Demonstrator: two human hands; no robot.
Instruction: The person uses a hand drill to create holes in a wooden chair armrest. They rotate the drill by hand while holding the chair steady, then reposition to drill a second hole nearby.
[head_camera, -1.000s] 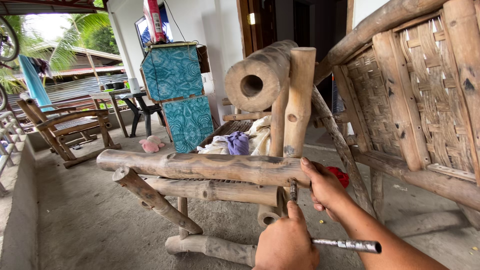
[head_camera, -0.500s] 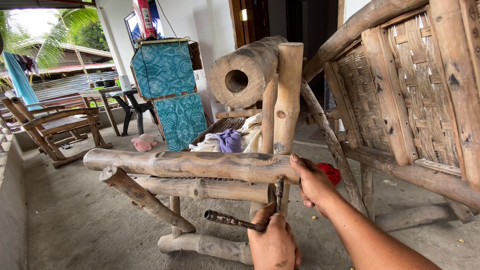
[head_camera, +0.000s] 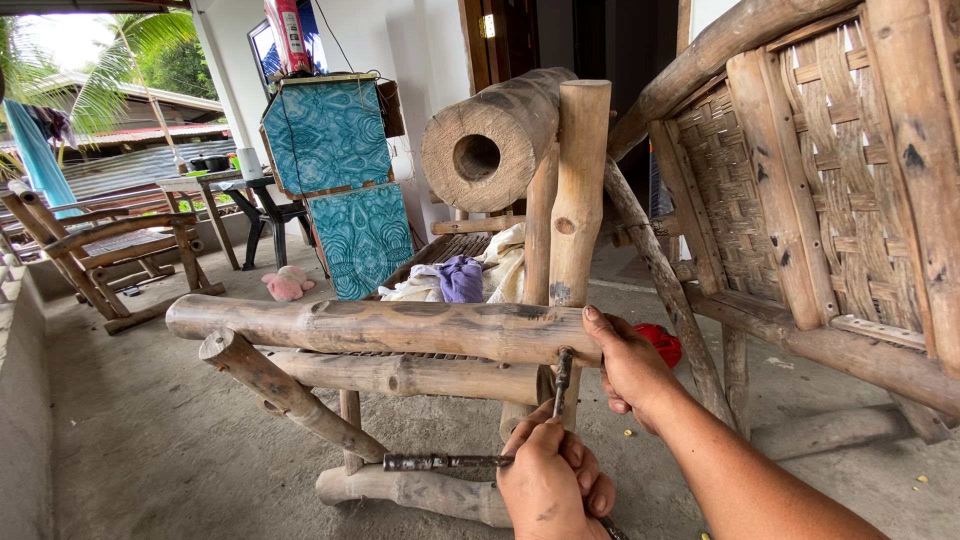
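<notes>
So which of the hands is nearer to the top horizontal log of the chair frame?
Right. The right hand grips the end of the horizontal log, thumb on top. The left hand is below the log, apart from it, closed on a metal tool.

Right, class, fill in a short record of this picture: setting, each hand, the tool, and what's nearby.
setting: covered porch, concrete floor
left hand: gripping a dark metal tool
tool: long handle lies level, upright shaft rises to the log's underside
right hand: grasping the end of a horizontal log rail of a bamboo chair
nearby: woven chair back, teal cushions, cloths on the seat, pink soft toy
</notes>
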